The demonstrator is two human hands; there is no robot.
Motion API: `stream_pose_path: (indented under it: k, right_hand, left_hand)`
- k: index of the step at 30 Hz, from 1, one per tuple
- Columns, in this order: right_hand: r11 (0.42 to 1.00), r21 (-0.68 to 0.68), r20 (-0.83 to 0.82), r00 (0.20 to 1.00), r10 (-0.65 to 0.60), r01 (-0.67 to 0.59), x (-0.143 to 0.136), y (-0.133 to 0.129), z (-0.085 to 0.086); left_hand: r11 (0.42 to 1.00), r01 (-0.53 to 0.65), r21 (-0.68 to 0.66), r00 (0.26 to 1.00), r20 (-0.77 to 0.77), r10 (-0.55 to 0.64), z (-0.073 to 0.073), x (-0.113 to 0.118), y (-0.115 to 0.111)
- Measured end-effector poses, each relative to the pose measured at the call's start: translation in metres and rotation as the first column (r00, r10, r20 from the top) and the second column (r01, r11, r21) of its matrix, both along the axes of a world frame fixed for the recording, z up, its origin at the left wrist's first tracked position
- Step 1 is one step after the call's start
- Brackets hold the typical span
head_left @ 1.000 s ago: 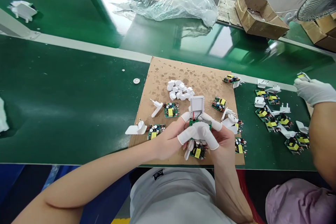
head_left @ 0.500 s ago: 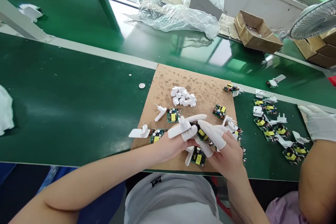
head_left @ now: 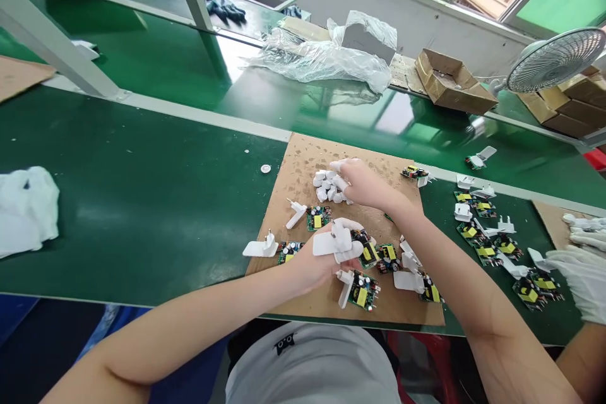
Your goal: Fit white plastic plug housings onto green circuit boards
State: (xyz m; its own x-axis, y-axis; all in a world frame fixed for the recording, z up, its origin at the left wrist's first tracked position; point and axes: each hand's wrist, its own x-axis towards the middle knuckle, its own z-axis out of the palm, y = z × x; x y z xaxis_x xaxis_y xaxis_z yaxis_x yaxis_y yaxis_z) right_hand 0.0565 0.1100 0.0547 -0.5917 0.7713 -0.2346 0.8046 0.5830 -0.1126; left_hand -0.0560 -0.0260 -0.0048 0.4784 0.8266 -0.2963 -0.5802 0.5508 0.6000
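White finger covers sit on the person's fingertips, and both hands are busy over the brown cardboard mat point(head_left: 293, 158). The left hand point(head_left: 326, 252) is curled shut around a white plug piece point(head_left: 331, 243) with a little green circuit board point(head_left: 372, 254) hanging off its right side. It holds that piece just above the mat, close to the person's body.

The right hand point(head_left: 362, 182) is stretched out past the left one, further from the body. Its fingers rest on the pile of small white caps point(head_left: 326, 184). The fingers are bent down into the pile, but I cannot tell if they have a cap pinched yet.

I think this is the picking step: one hand keeps the half-made plug ready while the other goes for a cap. The next move needs a careful pinch of just one cap, not two. Then the cap has to come back to the left hand and line up with the plug piece.

More green boards with white plug parts point(head_left: 360, 290) lie just under the left hand, and others lie to its left. Far off to the right of the right hand, another person's hand in a white glove point(head_left: 582, 271) rests near more boards point(head_left: 492, 243) on the green table point(head_left: 142, 189).
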Motion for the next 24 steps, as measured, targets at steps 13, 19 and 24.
stream_pose_path:
  k: [13, 19, 24]
  right_hand:
    - [0.98, 0.136, 0.125, 0.984, 0.126, -0.143, 0.005, -0.005, -0.005]
    - [0.991, 0.134, 0.049, 0.999, 0.013, -0.019, 0.004, -0.001, -0.015]
    - [0.997, 0.037, -0.074, 0.995, -0.072, 0.075, 0.005, 0.005, -0.02]
  left_hand:
    - [0.998, 0.063, -0.003, 0.997, -0.04, -0.063, -0.007, 0.004, 0.005]
    - [0.999, 0.038, 0.006, 0.999, -0.026, -0.037, 0.0, 0.002, 0.003]
    - [1.0, 0.0, 0.008, 0.999, -0.032, 0.0, 0.0, 0.0, 0.004]
